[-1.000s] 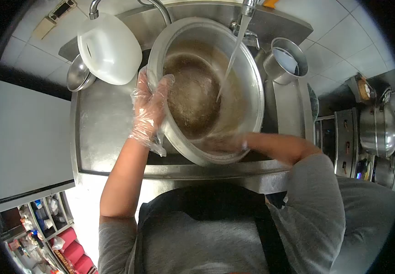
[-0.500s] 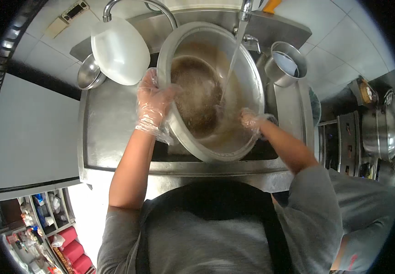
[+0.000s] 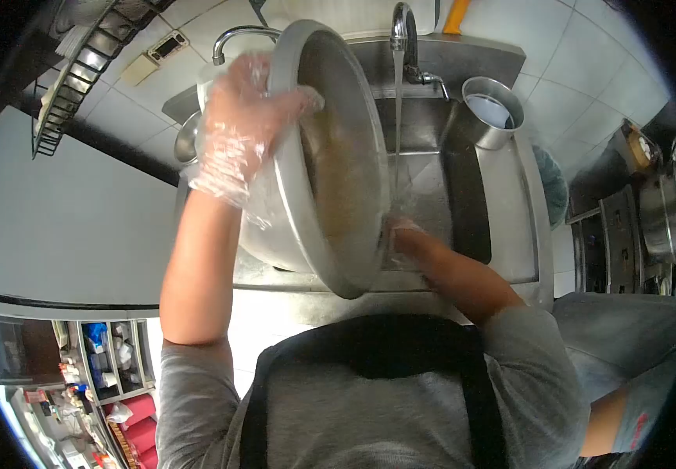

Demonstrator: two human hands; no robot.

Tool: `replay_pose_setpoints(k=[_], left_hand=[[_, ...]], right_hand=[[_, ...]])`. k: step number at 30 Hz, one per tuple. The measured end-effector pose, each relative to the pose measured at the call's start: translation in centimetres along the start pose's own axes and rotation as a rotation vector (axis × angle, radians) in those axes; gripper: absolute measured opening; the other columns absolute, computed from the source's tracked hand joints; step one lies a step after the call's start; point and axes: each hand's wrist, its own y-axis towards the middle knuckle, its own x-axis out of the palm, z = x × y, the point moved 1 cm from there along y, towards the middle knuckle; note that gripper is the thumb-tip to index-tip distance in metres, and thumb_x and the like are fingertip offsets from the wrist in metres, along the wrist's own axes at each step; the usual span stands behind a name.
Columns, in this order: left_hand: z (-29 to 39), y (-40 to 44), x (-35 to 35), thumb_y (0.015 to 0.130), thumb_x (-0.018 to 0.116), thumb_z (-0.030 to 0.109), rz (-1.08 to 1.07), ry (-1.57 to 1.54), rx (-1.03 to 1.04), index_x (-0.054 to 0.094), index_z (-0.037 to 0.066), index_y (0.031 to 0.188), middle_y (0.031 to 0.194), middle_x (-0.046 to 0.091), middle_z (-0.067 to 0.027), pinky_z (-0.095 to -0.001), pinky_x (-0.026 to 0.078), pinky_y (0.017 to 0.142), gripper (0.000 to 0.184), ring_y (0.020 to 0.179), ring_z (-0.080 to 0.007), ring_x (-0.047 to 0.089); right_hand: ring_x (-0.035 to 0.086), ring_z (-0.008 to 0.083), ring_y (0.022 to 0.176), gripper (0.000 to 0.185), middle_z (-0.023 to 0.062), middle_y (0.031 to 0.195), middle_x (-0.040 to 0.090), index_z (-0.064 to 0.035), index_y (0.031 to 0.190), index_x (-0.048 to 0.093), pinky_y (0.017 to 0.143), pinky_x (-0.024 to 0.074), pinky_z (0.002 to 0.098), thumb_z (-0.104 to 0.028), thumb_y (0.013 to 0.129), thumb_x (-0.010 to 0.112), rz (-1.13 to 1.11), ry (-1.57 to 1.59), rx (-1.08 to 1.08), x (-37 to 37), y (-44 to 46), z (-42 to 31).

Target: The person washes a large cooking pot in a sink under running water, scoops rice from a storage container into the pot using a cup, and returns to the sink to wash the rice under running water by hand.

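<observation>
A large metal basin (image 3: 279,207) is tipped steeply on its side over the sink, its opening facing right and its inner wall stained brownish. My left hand (image 3: 236,125), in a clear plastic glove, is closed around the basin's upper left rim with the thumb over the edge. Low at the right, my right hand (image 3: 404,234) is against the basin's right rim; its fingers are blurred and partly hidden. Water runs from the faucet (image 3: 400,35) just right of the basin, down into the sink (image 3: 451,187).
A metal pot (image 3: 494,117) stands on the right of the counter. Behind the basin, a metal bowl (image 3: 187,139) shows in part. A second faucet (image 3: 236,33) curves at the back left. A wire rack (image 3: 80,86) hangs upper left. Another person's leg (image 3: 627,336) is at the right.
The basin has swung up and left, from lying under the stream to standing tipped on its side. Both hands moved left with it, and the sink's interior now shows.
</observation>
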Motion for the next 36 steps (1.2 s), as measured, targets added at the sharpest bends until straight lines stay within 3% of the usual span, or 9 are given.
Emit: replay_pose_setpoints(k=[5,8,14,16,19,22,25,28,36], left_hand=[[4.0,1.7,0.7,0.065,0.073,0.017,0.009,0.275,0.284,0.054,0.001,0.116,0.106,0.062,-0.0187,-0.034,0.049,0.08,0.057,0.096,-0.0283,0.061],[9.8,0.2,1.3,0.068,0.065,0.013,-0.149,0.322,0.07,0.051,-0.001,0.121,0.095,0.064,-0.0232,-0.0355,0.049,0.08,0.057,0.088,-0.0326,0.063],[6.6,6.4,7.2,0.068,0.066,0.02,-0.321,0.818,0.575,0.055,-0.005,0.109,0.095,0.061,-0.0282,-0.0395,0.049,0.079,0.049,0.09,-0.0382,0.061],[8.9,5.3,7.6,0.068,0.069,0.025,-0.255,0.711,0.234,0.06,0.008,0.111,0.109,0.058,-0.0257,-0.0369,0.05,0.079,0.047,0.098,-0.0346,0.061],[8.1,6.7,7.7,0.067,0.063,0.024,-0.377,0.829,0.546,0.062,0.0,0.105,0.104,0.061,-0.0231,-0.0384,0.048,0.082,0.045,0.094,-0.035,0.061],[9.6,5.0,5.7,0.072,0.057,0.023,-0.261,0.691,0.315,0.064,0.001,0.102,0.105,0.061,-0.0231,-0.0374,0.048,0.084,0.037,0.096,-0.0358,0.06],[8.6,5.1,2.4,0.072,0.06,0.025,-0.271,0.801,0.509,0.063,0.0,0.103,0.111,0.058,-0.0235,-0.0365,0.047,0.087,0.04,0.102,-0.0351,0.057],[5.6,5.6,-1.1,0.065,0.07,0.028,-0.176,0.345,0.208,0.051,-0.004,0.117,0.122,0.051,-0.025,-0.0352,0.043,0.094,0.064,0.111,-0.0339,0.052],[-5.4,4.3,-2.2,0.055,0.076,0.032,-0.394,0.072,0.103,0.044,-0.01,0.121,0.12,0.051,-0.028,-0.0364,0.041,0.094,0.084,0.113,-0.0344,0.051]], right_hand=[[0.056,0.035,0.099,0.03,0.0198,0.11,0.055,-0.01,0.11,0.055,0.084,0.0458,0.0414,-0.03,0.089,0.047,-0.268,0.11,-0.011,7.0,-4.9,-2.7],[0.055,0.0341,0.101,0.032,0.0198,0.113,0.053,-0.0089,0.112,0.052,0.085,0.0456,0.0412,-0.031,0.09,0.047,-0.405,0.144,-0.025,9.8,-6.9,-4.1],[0.053,0.0324,0.105,0.037,0.02,0.119,0.049,-0.0067,0.117,0.048,0.087,0.0452,0.0407,-0.032,0.091,0.046,-0.583,0.175,0.004,11.4,-8.5,-5.0],[0.053,0.0319,0.106,0.039,0.02,0.121,0.048,-0.0059,0.119,0.047,0.087,0.045,0.0406,-0.033,0.091,0.046,-0.62,0.195,0.054,11.0,-8.6,-4.3],[0.052,0.031,0.108,0.041,0.0201,0.123,0.047,-0.0048,0.122,0.044,0.089,0.0448,0.0403,-0.033,0.092,0.045,-0.652,0.252,0.25,9.5,-8.2,-2.2],[0.051,0.0302,0.11,0.044,0.0202,0.126,0.045,-0.0037,0.124,0.042,0.09,0.0446,0.0401,-0.034,0.092,0.045,-0.65,0.366,0.544,7.5,-7.5,0.6],[0.05,0.0293,0.113,0.047,0.0203,0.129,0.043,-0.0026,0.127,0.04,0.091,0.0443,0.0399,-0.034,0.092,0.044,-0.603,0.456,0.806,5.7,-6.4,2.5],[0.05,0.0285,0.115,0.05,0.0203,0.132,0.041,-0.0015,0.129,0.038,0.092,0.0441,0.0397,-0.035,0.093,0.044,-0.527,0.474,0.95,3.4,-5.3,2.8],[0.05,0.0291,0.114,0.045,0.0185,0.129,0.045,-0.0048,0.126,0.043,0.093,0.0426,0.0409,-0.035,0.092,0.044,-0.485,0.209,0.589,-4.9,-0.9,2.3]])
